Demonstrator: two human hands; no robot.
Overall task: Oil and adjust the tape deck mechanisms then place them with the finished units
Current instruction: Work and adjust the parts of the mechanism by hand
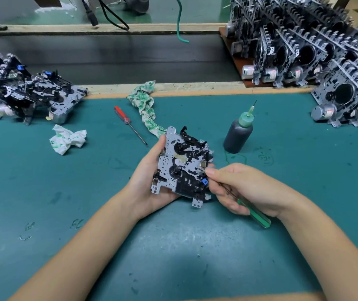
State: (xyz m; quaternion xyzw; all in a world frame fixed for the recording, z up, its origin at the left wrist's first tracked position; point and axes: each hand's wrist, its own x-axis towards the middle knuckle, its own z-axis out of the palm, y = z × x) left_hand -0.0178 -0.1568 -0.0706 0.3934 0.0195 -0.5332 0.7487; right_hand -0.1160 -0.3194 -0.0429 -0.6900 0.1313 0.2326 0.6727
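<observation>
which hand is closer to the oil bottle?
Right. The right hand sits just below the oil bottle; the left hand is farther away, beyond the mechanism it holds.

A teal mat (195, 246) carries a red-handled screwdriver (122, 115), a dark oil bottle (237, 135) with green cap, white rags (68, 139) printed green, and a green-handled tool (255, 216).

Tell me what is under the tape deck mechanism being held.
The left hand cradles the tape deck mechanism from below, above the green mat. The palm and most fingers beneath are covered; only the thumb and one fingertip show.
</observation>
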